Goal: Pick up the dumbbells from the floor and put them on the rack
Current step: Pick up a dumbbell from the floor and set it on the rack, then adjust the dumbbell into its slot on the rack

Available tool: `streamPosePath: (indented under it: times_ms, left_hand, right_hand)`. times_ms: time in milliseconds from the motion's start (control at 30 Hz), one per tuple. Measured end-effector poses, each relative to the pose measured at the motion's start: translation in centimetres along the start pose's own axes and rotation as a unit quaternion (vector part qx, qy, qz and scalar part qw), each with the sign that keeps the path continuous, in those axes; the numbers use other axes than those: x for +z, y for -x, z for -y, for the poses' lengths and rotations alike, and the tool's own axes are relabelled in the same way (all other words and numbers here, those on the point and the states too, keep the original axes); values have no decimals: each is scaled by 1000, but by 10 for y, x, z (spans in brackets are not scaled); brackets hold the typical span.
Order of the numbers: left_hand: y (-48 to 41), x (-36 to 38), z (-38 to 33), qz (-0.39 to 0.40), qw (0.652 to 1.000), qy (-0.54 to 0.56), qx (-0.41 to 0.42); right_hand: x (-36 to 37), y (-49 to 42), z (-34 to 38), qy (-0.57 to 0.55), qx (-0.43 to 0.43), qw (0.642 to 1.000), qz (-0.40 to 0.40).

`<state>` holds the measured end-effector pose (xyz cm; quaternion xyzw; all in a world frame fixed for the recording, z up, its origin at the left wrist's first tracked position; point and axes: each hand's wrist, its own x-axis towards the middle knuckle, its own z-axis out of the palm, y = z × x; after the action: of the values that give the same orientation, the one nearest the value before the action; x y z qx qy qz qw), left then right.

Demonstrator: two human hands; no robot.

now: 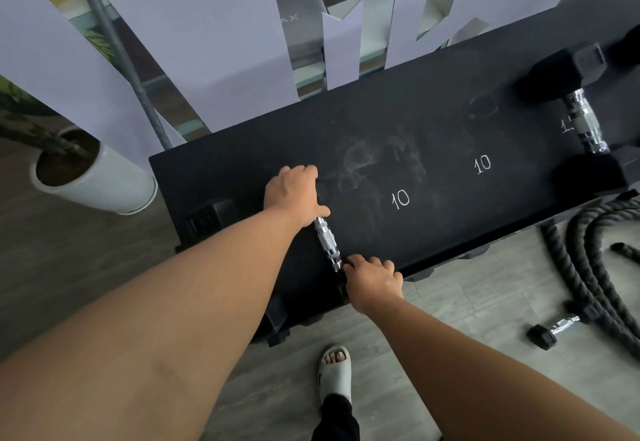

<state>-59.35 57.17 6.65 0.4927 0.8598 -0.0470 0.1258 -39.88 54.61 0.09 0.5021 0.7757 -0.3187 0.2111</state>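
Left hand (294, 194) and right hand (372, 279) each grasp one end of the dumbbell (327, 243) on the rack (450, 149).

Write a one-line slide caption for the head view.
Both hands, left and right, set a dumbbell on the black rack.

Glossy knurled chrome dumbbell handle (326, 240) lies on matt black, chalk-smudged rack (433, 149).

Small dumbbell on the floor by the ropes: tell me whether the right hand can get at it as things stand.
Probably not yet: the right hand rests on the dumbbell at the rack. The small dumbbell lies apart, handle bare, its far end at the ropes.
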Motion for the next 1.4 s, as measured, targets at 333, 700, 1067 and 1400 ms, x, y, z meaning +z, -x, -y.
streamPosePath:
  times_ms: [333,700,1067,1400]
  left_hand:
    - [54,-36,34,14,1000,-19,-12]
    - [172,-136,54,-66,993,-13,-96]
    - [242,-129,90,-55,989,-13,-135]
    - [142,-51,145,-6,999,38,-28]
  right_hand:
    - [-50,36,0,-184,11,983,-25]
    - [-79,136,11,-430,-19,902,1]
    - [-9,186,24,-476,39,875,78]
    - [72,139,106,-510,149,846,38]
